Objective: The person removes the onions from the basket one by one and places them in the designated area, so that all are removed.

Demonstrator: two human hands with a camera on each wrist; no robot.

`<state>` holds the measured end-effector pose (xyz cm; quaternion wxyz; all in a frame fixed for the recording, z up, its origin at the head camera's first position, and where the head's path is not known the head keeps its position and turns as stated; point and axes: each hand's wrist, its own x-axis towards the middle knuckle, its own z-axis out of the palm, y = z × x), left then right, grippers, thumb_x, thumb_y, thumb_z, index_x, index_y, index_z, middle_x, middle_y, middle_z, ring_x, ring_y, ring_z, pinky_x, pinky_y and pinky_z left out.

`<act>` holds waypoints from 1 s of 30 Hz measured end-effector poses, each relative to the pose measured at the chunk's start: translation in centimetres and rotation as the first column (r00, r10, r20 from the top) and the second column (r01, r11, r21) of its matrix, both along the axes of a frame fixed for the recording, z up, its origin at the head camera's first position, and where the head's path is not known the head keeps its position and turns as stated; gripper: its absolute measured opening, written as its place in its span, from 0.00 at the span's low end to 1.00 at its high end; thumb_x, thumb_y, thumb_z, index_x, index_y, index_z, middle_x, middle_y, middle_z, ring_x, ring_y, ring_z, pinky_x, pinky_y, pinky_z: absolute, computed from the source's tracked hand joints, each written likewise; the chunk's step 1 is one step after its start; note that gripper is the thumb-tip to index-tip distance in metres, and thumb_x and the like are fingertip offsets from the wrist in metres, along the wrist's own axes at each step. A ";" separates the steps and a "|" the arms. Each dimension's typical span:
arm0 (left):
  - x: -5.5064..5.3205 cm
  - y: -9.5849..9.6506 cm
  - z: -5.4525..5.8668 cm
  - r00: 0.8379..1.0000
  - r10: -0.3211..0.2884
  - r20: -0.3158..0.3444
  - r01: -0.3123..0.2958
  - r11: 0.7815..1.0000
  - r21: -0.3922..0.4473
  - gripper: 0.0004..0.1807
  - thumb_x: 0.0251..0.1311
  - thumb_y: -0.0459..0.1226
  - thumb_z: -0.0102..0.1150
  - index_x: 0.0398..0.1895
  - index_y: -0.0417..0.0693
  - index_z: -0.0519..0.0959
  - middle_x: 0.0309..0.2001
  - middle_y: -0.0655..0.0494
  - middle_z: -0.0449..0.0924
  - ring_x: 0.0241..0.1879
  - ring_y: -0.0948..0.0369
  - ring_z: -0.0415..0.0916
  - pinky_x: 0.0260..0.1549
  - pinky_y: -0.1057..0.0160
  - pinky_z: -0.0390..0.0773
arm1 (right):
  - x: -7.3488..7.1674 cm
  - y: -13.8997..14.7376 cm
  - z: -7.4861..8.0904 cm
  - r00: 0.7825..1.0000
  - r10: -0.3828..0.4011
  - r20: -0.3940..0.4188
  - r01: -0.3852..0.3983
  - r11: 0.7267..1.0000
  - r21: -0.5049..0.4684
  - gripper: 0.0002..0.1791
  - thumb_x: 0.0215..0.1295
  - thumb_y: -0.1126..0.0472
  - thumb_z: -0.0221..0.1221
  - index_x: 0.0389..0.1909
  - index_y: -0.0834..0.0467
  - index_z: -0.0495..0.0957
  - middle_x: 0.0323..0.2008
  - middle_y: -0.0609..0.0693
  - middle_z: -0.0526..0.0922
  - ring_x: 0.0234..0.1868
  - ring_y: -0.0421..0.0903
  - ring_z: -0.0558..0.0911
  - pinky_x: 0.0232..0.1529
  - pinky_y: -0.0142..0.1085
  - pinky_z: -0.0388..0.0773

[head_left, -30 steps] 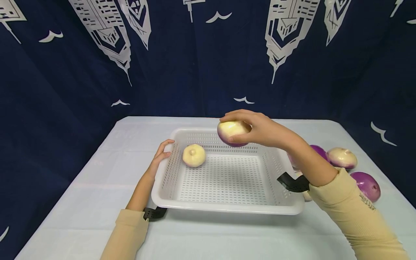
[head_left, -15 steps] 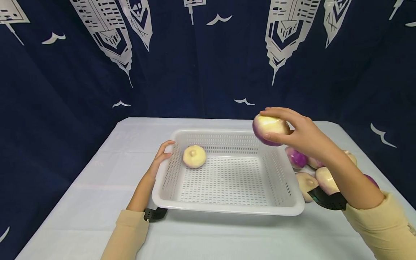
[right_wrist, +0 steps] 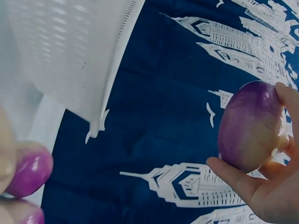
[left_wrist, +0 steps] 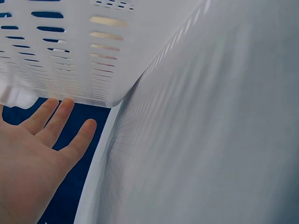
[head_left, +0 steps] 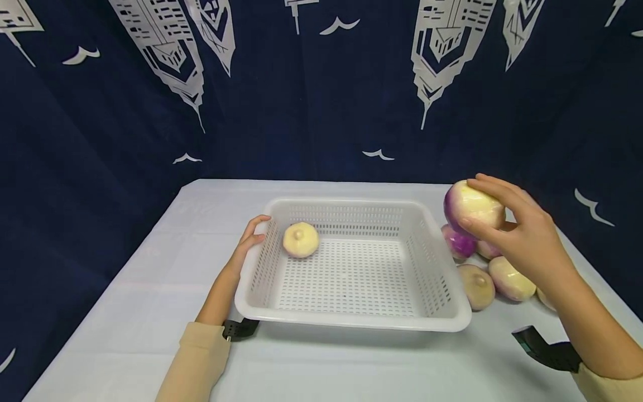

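Observation:
My right hand (head_left: pixel 532 240) holds a purple-and-cream turnip (head_left: pixel 472 206) above several others at the basket's right. In the right wrist view, thumb and fingers grip that turnip (right_wrist: pixel 250 126) from one side. One cream-coloured turnip (head_left: pixel 300 240) sits inside the white perforated basket (head_left: pixel 351 322), by its left wall. At the basket's left rim rests my left hand (head_left: pixel 246 240). From below, the left wrist view shows this hand (left_wrist: pixel 42 149) with fairly straight, spread fingers, two tips at the basket's edge (left_wrist: pixel 74 84). Its thumb is mostly cut off there.
Beside the basket's right wall lie several turnips, among them a purple one (head_left: pixel 458 243), a cream one (head_left: pixel 476 286) and a glossy one (head_left: pixel 511 279). My right forearm partly covers the group. A white cloth (head_left: pixel 351 368) covers the table, and a dark blue patterned curtain (head_left: pixel 311 111) hangs behind.
My right hand has carried the turnip rightward from over the basket to above the turnips outside it. The left hand, the basket and the turnip inside have stayed put.

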<state>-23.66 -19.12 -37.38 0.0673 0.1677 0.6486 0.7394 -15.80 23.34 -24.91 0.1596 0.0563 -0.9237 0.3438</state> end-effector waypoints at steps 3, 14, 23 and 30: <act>0.0 0.0 0.1 1.000 -0.001 -0.003 0.001 1.000 -0.002 0.26 0.55 0.33 0.30 0.60 0.52 0.54 0.68 0.36 0.44 0.63 0.35 0.52 0.53 0.43 0.68 | 0.7 0.6 -0.9 1.000 -0.009 -0.028 0.009 1.000 -0.009 0.33 0.54 0.51 0.62 0.62 0.36 0.62 0.66 0.32 0.57 0.64 0.41 0.60 0.57 0.27 0.68; -0.2 0.0 0.1 1.000 -0.003 -0.007 0.003 1.000 0.018 0.25 0.55 0.32 0.29 0.59 0.53 0.55 0.68 0.36 0.42 0.64 0.36 0.49 0.54 0.44 0.67 | 2.6 2.6 -4.9 0.997 -0.024 -0.074 0.023 1.000 -0.005 0.33 0.53 0.56 0.63 0.62 0.43 0.65 0.64 0.32 0.61 0.56 0.20 0.57 0.45 0.07 0.56; -0.2 0.0 0.1 1.000 -0.010 -0.005 0.010 1.000 0.030 0.25 0.56 0.32 0.29 0.58 0.57 0.57 0.68 0.36 0.43 0.63 0.38 0.51 0.50 0.54 0.74 | 3.8 3.4 -7.9 1.000 -0.023 0.007 0.023 1.000 0.000 0.35 0.55 0.55 0.61 0.65 0.47 0.61 0.68 0.54 0.57 0.71 0.45 0.51 0.67 0.42 0.56; -0.3 0.0 0.0 1.000 -0.007 -0.020 0.008 0.999 0.034 0.25 0.55 0.31 0.28 0.56 0.58 0.59 0.67 0.35 0.43 0.62 0.40 0.52 0.51 0.54 0.73 | 4.3 4.3 -10.1 0.997 0.006 0.075 -0.008 0.999 0.035 0.33 0.56 0.53 0.60 0.64 0.49 0.63 0.66 0.48 0.60 0.68 0.47 0.54 0.66 0.51 0.53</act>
